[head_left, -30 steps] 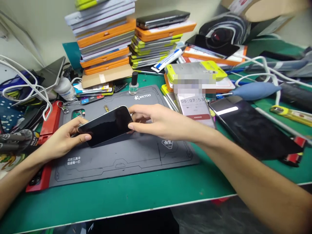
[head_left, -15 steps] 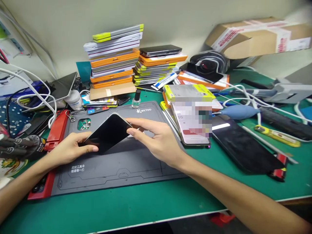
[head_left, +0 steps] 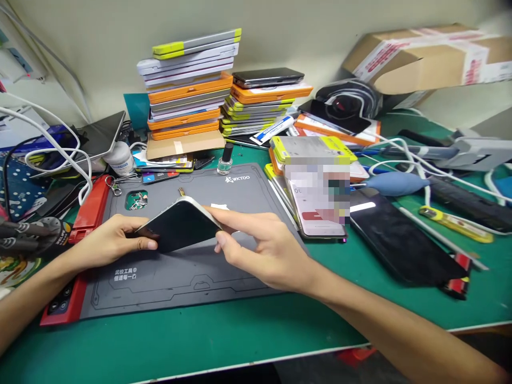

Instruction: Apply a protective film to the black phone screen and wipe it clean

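Note:
A smartphone (head_left: 186,226) with a dark face and pale rim is held tilted over the grey work mat (head_left: 168,290). My left hand (head_left: 110,242) grips its left end, thumb on the dark face. My right hand (head_left: 264,245) is at its right corner, index finger along the rim and thumb at the lower edge. Behind the phone's top edge a small gold-tipped strip (head_left: 181,191) sticks up. A small white piece (head_left: 218,206) shows partly behind my right index finger.
Stacked flat boxes (head_left: 188,90) stand at the back, with a small bottle (head_left: 225,159) before them. To the right lie a lit phone (head_left: 316,226), a large black phone-shaped panel (head_left: 404,240), a blue air blower (head_left: 396,183) and a yellow cutter (head_left: 456,224). A red bar (head_left: 90,213) borders the mat's left.
The phone has tipped further, so its dark face looks narrower and its rim shows more. My right thumb has shifted slightly down and right. The gold-tipped strip has come into view.

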Available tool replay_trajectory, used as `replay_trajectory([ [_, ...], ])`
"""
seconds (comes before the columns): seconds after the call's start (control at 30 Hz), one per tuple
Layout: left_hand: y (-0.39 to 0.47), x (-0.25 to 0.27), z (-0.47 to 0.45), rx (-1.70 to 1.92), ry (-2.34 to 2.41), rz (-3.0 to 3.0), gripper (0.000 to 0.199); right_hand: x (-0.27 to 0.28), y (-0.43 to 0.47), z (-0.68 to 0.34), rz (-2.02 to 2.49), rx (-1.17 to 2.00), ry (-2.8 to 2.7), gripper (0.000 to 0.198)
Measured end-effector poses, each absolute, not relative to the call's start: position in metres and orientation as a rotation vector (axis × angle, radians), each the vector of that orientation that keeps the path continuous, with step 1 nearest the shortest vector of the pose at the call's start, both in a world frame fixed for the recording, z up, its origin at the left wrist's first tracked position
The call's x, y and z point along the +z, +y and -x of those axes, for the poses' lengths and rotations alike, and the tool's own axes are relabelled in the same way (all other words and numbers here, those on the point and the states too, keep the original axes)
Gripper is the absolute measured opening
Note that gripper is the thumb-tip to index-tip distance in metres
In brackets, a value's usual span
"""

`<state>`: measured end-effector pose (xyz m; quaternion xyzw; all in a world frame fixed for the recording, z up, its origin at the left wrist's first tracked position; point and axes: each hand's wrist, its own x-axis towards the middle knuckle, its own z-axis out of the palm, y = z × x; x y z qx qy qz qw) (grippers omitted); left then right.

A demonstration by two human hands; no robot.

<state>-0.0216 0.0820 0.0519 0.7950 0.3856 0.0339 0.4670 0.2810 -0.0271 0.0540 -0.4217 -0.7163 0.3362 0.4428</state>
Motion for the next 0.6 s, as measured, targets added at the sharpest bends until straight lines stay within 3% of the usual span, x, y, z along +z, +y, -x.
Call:
replay_trajectory([
  [0.33, 0.078, 0.061, 0.022, -0.060, 0.760, -1.874, 0.025, 0.053, -0.023, -0.282, 1.041, 1.206, -1.515, 0.041],
  [0.6, 0.080, 0.056, 0.023, -0.123, 0.710, -1.884, 0.030, 0.043, -0.018, -0.276, 1.025, 1.274, -1.392, 0.034],
])
